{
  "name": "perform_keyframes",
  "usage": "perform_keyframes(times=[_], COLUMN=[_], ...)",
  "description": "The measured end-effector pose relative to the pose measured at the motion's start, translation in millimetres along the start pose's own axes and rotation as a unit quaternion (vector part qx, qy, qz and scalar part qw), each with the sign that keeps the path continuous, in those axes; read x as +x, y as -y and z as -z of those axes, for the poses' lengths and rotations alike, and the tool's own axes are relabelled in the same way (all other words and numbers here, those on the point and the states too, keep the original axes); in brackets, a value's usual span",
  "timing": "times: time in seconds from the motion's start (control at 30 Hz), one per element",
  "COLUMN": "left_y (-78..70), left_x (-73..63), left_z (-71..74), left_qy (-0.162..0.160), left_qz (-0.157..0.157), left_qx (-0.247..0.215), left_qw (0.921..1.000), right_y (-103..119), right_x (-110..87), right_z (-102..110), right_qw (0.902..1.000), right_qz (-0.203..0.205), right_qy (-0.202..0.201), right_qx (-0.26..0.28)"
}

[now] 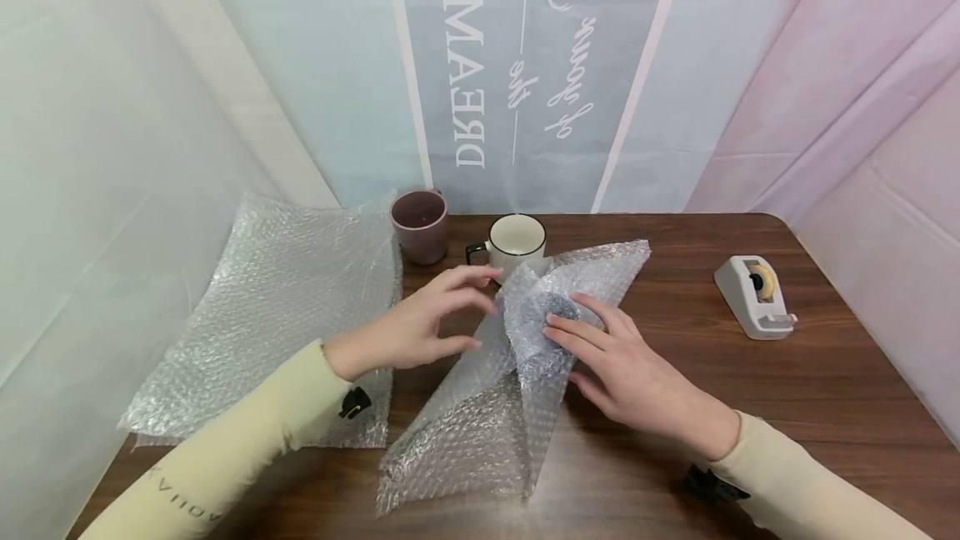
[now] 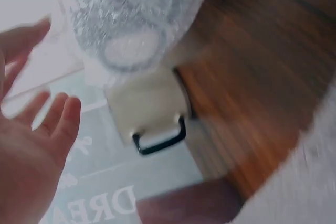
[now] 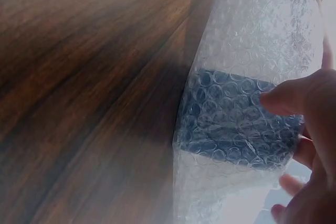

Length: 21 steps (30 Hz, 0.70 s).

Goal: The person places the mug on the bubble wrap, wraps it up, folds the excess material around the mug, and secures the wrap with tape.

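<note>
A dark blue cup (image 3: 236, 119), round at the rim, shows through a sheet of bubble wrap (image 1: 480, 440) folded around it. My right hand (image 1: 626, 365) holds the wrapped cup from the right, fingers over the top and thumb against its side. To the left of the bundle, my left hand (image 1: 423, 319) is apart from it, fingers spread and holding nothing. Just behind the bundle stands a white mug (image 1: 517, 237) with a black rim and handle. In the left wrist view, the wrapped rim is close to this mug (image 2: 149, 103).
Another bubble wrap sheet (image 1: 292, 298) lies flat on the left of the brown wooden table (image 1: 660, 473). At its back corner is a mauve mug (image 1: 422, 236). A white tape dispenser (image 1: 753, 298) stands on the right. Fabric curtains (image 1: 345, 65) enclose the table.
</note>
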<state>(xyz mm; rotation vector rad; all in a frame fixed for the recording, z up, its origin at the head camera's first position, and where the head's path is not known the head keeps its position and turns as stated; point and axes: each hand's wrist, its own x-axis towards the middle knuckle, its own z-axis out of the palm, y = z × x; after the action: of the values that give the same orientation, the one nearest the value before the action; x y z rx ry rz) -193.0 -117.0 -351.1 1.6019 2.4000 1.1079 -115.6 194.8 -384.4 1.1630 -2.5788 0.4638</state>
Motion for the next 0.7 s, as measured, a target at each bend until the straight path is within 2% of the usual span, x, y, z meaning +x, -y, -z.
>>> perform_keyframes(times=[0.07, 0.13, 0.27, 0.37, 0.43, 0.53, 0.6, 0.7], left_y=[-3.1, -6.2, -12.1, -13.0, -13.6, -14.8, -15.9, -16.2], left_x=[-8.6, -18.4, -36.5, -44.1, -46.2, -45.6, -43.4, -37.7], left_z=[4.7, 6.5, 1.7, -5.2, -8.2, -8.5, -5.3, 2.2], left_qy=[0.038, 0.087, 0.18, 0.213, 0.218, 0.205, 0.19, 0.158], left_qz=[-0.024, -0.033, 0.008, 0.016, 0.004, -0.021, -0.023, -0.014], left_qx=[0.014, 0.02, 0.023, 0.052, 0.087, 0.138, 0.146, 0.12], left_qw=[0.9989, 0.9955, 0.9834, 0.9755, 0.9721, 0.9689, 0.9707, 0.9799], right_y=[-0.2, -0.4, 0.3, 0.9, 1.1, 0.9, 0.9, 1.4], right_x=[-0.6, -1.1, -2.3, -2.8, -3.1, -3.7, -4.0, -4.2], right_z=[-0.2, -0.2, -0.1, 0.0, -0.1, -0.7, -1.3, -2.2], right_qw=[1.0, 0.9999, 0.9997, 0.9994, 0.9992, 0.999, 0.999, 0.9991], right_qz=[-0.004, -0.008, -0.017, -0.024, -0.029, -0.031, -0.03, -0.028], right_qy=[-0.002, -0.004, 0.001, 0.011, 0.018, 0.023, 0.023, 0.022], right_qx=[0.001, 0.008, 0.019, 0.022, 0.022, 0.021, 0.022, 0.021])
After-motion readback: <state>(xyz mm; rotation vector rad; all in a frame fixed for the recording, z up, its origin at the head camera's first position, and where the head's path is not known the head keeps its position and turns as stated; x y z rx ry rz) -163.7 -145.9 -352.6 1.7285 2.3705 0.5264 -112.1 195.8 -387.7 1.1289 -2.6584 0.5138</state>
